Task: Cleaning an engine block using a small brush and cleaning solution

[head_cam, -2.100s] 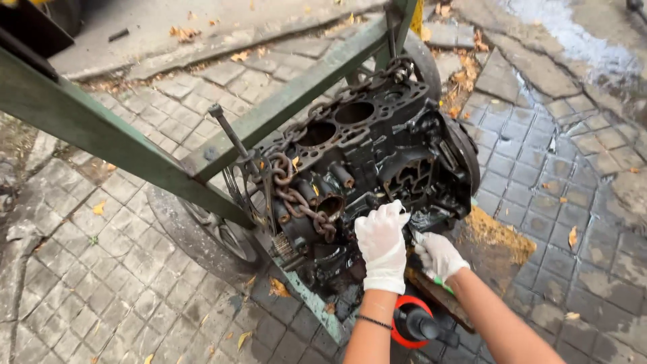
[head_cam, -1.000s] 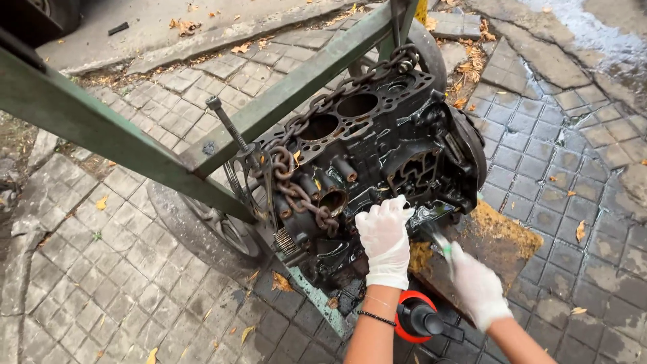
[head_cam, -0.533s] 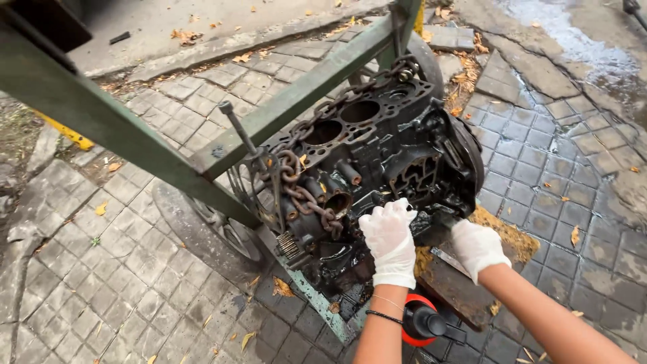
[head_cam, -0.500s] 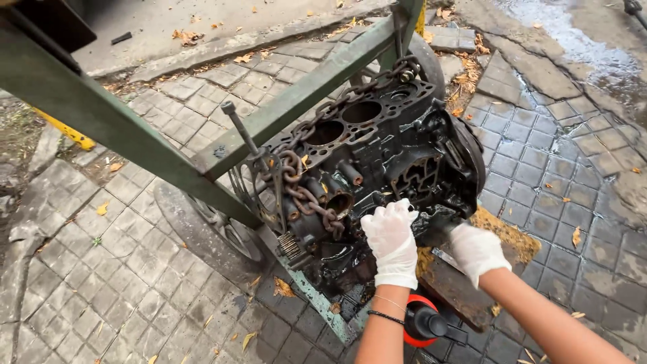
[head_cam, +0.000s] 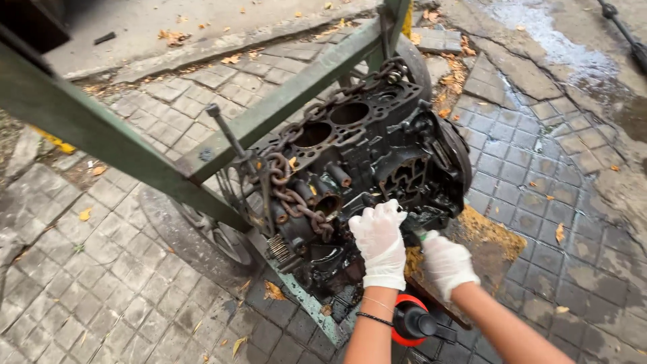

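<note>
Both hands, left hand (head_cam: pixel 381 244) and right hand (head_cam: pixel 446 263), wore white disposable gloves; forearms were unsleeved; a thin dark bracelet (head_cam: pixel 375 318) circled the left wrist.

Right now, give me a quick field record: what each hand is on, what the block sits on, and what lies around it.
left hand: gloved, pressed on the side of the engine block
right hand: gloved, grips a thin green-handled tool at the block
chain: rusty, draped over the block
support: green metal cart frame
ground: wet paving stones, dry leaves
nearby: red and black tool beneath the forearms
</note>
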